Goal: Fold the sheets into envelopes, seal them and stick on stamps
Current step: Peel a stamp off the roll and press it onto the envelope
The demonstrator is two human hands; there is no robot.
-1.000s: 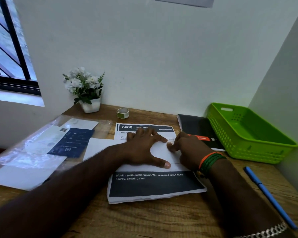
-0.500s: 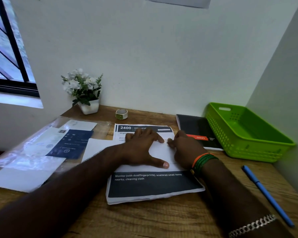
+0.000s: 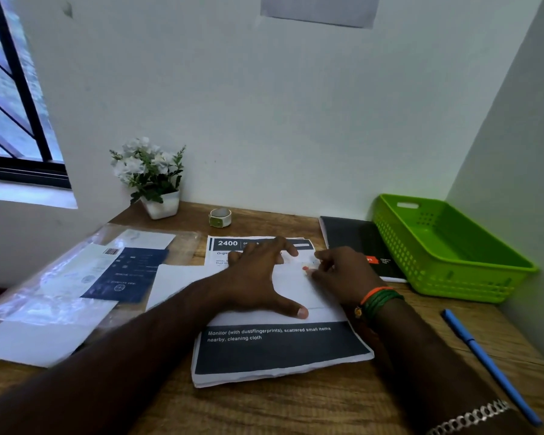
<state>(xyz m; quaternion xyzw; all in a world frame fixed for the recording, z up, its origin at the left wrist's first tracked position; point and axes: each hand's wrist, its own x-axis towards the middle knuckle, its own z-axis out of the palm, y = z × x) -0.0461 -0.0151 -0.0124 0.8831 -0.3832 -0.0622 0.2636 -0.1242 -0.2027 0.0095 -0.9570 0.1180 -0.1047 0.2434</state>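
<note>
At far left a clear plastic sleeve (image 3: 60,277) holding white and navy printed papers lies on the wooden desk (image 3: 296,409), with a white pot of white flowers (image 3: 150,180) behind it and a small roll of tape (image 3: 220,217) beside that. Your left hand (image 3: 258,277) lies flat, fingers spread and thumb stretched out, pressing the folded white paper envelope (image 3: 299,290) onto a stack of printed sheets with dark banners (image 3: 280,350). Your right hand (image 3: 343,274) sits at the envelope's right edge, fingers curled, tips touching a small reddish stamp (image 3: 306,268) near its upper right corner; grip is not clearly resolved. The hands are close but apart. Further right: black notebook (image 3: 358,243), lime-green perforated plastic basket (image 3: 446,246), blue pen (image 3: 487,365).
</note>
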